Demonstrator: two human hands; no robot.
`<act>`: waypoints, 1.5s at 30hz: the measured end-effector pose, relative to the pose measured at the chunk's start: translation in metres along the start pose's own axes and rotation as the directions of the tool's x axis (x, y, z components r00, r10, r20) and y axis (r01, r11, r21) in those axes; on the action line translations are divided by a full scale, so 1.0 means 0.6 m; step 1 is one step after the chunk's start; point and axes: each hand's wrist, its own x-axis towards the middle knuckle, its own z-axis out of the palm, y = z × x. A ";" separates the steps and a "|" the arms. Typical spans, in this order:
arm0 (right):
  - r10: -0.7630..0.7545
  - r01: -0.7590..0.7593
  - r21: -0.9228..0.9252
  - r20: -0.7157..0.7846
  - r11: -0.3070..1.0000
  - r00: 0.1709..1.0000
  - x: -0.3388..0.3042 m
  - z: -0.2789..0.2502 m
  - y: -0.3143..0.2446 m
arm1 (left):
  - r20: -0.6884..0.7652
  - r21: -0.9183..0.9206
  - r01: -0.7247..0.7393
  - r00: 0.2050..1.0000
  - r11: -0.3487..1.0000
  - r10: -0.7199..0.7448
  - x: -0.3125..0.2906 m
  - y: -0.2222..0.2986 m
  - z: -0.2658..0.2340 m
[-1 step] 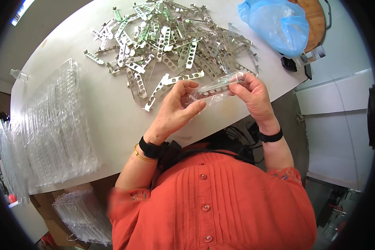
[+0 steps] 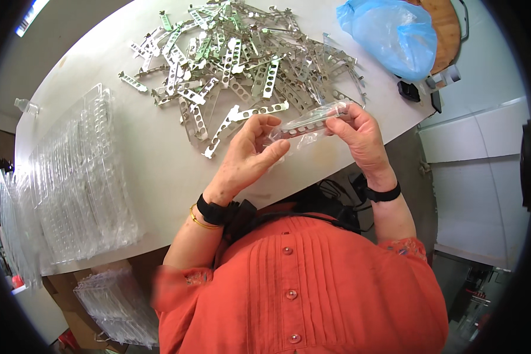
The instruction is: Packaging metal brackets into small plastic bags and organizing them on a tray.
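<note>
Between my hands, above the table's near edge, is a small clear plastic bag [image 2: 308, 139] with a perforated metal slot bracket [image 2: 311, 126] inside it. My right hand [image 2: 363, 133] pinches the bag's right end between thumb and fingers. At the other end my left hand [image 2: 251, 150] curls round the bag, thumb on the near side and fingers on the far side; part of that grip is hidden. Just beyond my hands lies a big loose pile of similar metal brackets [image 2: 233, 54], with a few at its near edge close to my left fingers.
Stacked clear plastic trays [image 2: 82, 183] cover the left of the table [image 2: 165, 183]. More clear trays [image 2: 118, 304] sit below the edge in a cardboard box. At the far right are a blue plastic bag [image 2: 389, 35], a round wooden board [image 2: 445, 29] and a small black object [image 2: 409, 91].
</note>
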 end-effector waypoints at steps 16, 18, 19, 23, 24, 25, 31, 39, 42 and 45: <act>-0.022 0.022 0.025 0.015 0.999 1.000 -0.003 -0.010 0.006 | -0.202 -0.169 -0.124 0.975 0.978 0.089 0.007 -0.021 -0.018; -0.034 0.034 0.035 0.001 0.999 0.999 -0.001 -0.009 0.008 | -0.195 -0.152 -0.144 0.974 0.978 0.113 0.007 -0.023 -0.020; -0.040 0.041 0.040 -0.006 0.998 0.999 0.000 -0.009 0.008 | -0.184 -0.136 -0.144 0.976 0.980 0.118 0.007 -0.027 -0.022; -0.039 0.039 0.035 -0.011 0.999 0.999 -0.003 -0.008 0.009 | -0.188 -0.046 -0.068 0.980 0.997 0.058 0.006 -0.018 -0.020; -0.038 0.038 0.036 -0.003 0.999 0.999 -0.005 -0.006 0.009 | -0.186 -0.029 -0.079 0.980 0.996 0.072 0.006 -0.014 -0.019; -0.037 0.037 0.037 0.005 0.999 0.999 -0.008 -0.005 0.008 | -0.183 -0.013 -0.090 0.979 0.996 0.086 0.005 -0.009 -0.018; -0.036 0.039 -0.041 0.081 0.998 0.996 -0.021 0.014 -0.007 | -0.134 0.238 -0.209 0.960 0.949 0.245 0.000 0.014 -0.008; -0.086 0.107 -0.098 0.193 0.989 0.977 -0.040 0.019 -0.030 | 0.070 0.678 -0.273 0.948 0.682 0.309 -0.031 0.071 0.019; -0.112 0.140 -0.112 0.224 0.984 0.968 -0.042 0.023 -0.030 | 0.074 0.671 -0.241 0.963 0.701 0.260 -0.041 0.071 0.028; -0.127 0.159 -0.129 0.227 0.979 0.966 -0.047 0.024 -0.031 | 0.039 0.653 -0.255 0.952 0.713 0.305 -0.054 0.074 0.035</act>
